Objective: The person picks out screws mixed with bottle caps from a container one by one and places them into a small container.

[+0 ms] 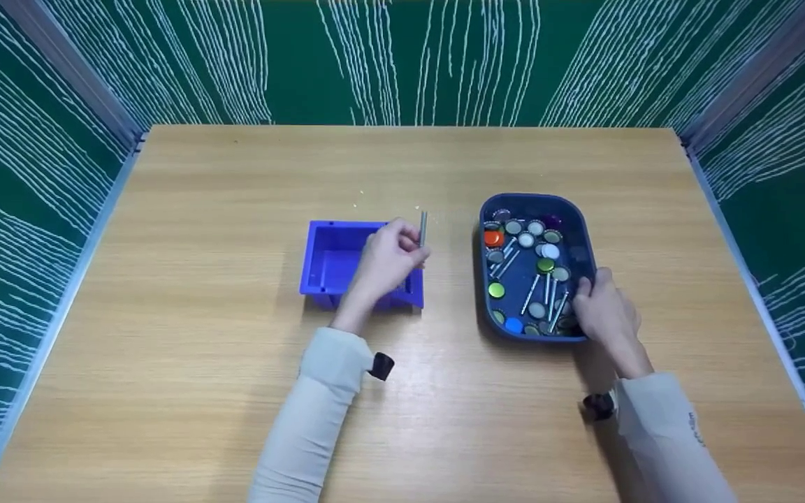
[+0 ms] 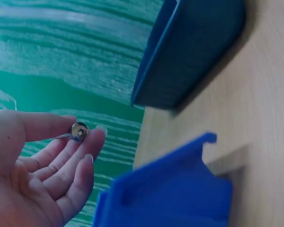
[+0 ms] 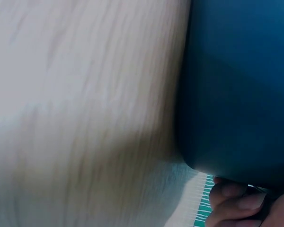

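My left hand (image 1: 388,258) pinches a metal bolt (image 1: 423,227) between thumb and fingers, above the right part of the small blue bin (image 1: 332,269). The shank points away from me in the head view. In the left wrist view the round bolt head, with a recess in it, shows at the fingertips. The right hand (image 1: 608,311) grips the right side wall of the dark blue tub (image 1: 539,199) near its front corner. Several bolts (image 1: 530,293) and many bottle caps (image 1: 546,265) lie inside that tub. The bin's right part is hidden by my left hand.
Both containers stand on a wooden table (image 1: 444,419), the bin left of the tub with a gap between them. Small pale specks lie behind the bin. Green walls (image 1: 298,63) with white streaks stand at the back and both sides.
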Tool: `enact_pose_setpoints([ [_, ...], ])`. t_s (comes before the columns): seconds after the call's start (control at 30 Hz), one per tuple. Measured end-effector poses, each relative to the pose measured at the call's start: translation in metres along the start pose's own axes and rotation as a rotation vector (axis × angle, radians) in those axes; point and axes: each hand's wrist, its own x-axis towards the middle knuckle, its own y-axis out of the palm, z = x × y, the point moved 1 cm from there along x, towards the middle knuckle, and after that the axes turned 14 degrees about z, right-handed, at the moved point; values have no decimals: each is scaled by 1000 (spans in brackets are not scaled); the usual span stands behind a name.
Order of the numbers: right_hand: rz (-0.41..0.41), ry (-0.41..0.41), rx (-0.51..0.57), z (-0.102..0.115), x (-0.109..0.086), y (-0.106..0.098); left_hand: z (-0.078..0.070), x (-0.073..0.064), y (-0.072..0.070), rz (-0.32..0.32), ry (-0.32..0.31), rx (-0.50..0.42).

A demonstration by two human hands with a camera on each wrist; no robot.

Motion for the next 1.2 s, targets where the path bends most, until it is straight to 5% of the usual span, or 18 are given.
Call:
enact_pose_setpoints([
  [0.63, 5, -6, 6, -1, 0, 1, 40, -13, -32, -85, -361, 353],
  [0.9, 15, -5, 4, -1, 0, 0, 45, -14, -34, -119, -382, 403],
  [1.2, 17, 5, 6, -1, 0, 1, 31, -7, -30, -103, -348, 425],
])
